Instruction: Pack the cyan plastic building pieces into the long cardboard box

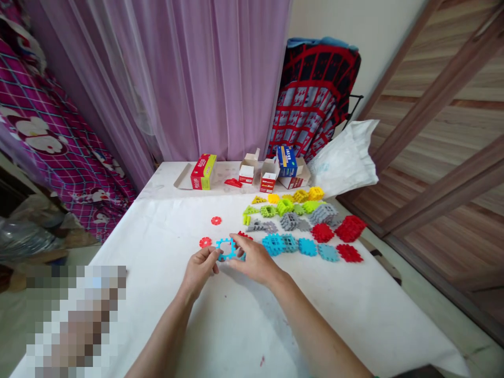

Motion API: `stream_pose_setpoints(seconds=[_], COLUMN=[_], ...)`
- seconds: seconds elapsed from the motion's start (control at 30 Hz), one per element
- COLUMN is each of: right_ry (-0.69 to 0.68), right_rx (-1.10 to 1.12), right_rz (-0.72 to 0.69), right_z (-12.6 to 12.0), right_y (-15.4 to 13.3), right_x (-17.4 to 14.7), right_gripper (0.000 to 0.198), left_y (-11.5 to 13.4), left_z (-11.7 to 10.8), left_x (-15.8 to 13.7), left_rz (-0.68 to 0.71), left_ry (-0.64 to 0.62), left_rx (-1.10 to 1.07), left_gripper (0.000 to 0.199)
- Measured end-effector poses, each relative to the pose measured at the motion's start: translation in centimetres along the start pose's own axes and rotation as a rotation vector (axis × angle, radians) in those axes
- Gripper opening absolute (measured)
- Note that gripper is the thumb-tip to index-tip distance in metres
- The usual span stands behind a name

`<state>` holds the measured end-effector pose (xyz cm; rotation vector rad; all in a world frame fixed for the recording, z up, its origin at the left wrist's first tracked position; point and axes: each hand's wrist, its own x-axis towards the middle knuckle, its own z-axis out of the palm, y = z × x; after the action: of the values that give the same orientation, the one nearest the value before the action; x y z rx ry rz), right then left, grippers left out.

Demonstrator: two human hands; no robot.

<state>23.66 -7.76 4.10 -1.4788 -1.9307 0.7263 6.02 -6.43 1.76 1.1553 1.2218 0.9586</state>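
Between my two hands, a blue square building-block frame (220, 257) with notched edges is held just above the white table. My left hand (200, 266) pinches its left side between thumb and fingers. On its right side my right hand (254, 258) has closed thumb and fingers around the edge. Red round notched pieces (205, 242) lie just beyond my left hand, and a red piece (244, 236) shows partly behind my right fingers. To the right of my right hand sit blue blocks (273, 244) in a row with flat blue plates (307, 247).
Yellow (301, 196), lime green (285, 206), grey (289, 221) and red blocks (350, 229) stand in rows on the right. Small open boxes (268, 181), a red-and-yellow box (203, 172) and a white sack (342, 157) line the back. A pixelated area covers the lower left.
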Motion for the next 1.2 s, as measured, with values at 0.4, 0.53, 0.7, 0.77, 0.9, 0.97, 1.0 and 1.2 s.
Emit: stream_pose_setpoints(seconds=[0.4, 0.53, 0.7, 0.77, 0.9, 0.97, 1.0, 1.2], right_ry=[0.538, 0.791, 0.811, 0.792, 0.751, 0.744, 0.744, 0.746], right_rx=[-0.235, -0.451, -0.556, -0.557, -0.553, -0.553, -0.552, -0.55], right_rz=[-0.004, 0.069, 0.174, 0.202, 0.238, 0.249, 0.251, 0.234], right_z=[-0.8, -2.7, -3.2, -2.9, -2.5, -2.5, -2.5, -2.3], right_y=[3.2, 6.2, 7.9, 8.0, 7.9, 7.9, 7.9, 8.0], right_x=[-4.5, -4.9, -5.5, -5.6, -5.6, -5.5, -5.5, -5.5], right_gripper=[0.04, 0.041, 0.042, 0.042, 0.042, 0.041, 0.041, 0.046], left_y=[-1.4, -1.7, -2.0, -2.0, -1.9, -1.9, -1.9, -1.9], left_z=[1.6, 1.4, 1.4, 1.5, 1.5, 1.5, 1.5, 1.6], left_x=[-1.3, -1.3, -1.3, -1.3, -1.3, -1.3, -1.3, -1.2], left_rz=[0.121, 0.126, 0.152, 0.159, 0.162, 0.161, 0.161, 0.17], left_ry=[0.012, 0.052, 0.03, 0.029, 0.03, 0.026, 0.026, 0.023], left_rx=[-0.011, -0.007, 0.031, 0.033, 0.034, 0.039, 0.04, 0.038], left_gripper=[0.061, 0.062, 0.06, 0.059, 0.06, 0.06, 0.06, 0.058])
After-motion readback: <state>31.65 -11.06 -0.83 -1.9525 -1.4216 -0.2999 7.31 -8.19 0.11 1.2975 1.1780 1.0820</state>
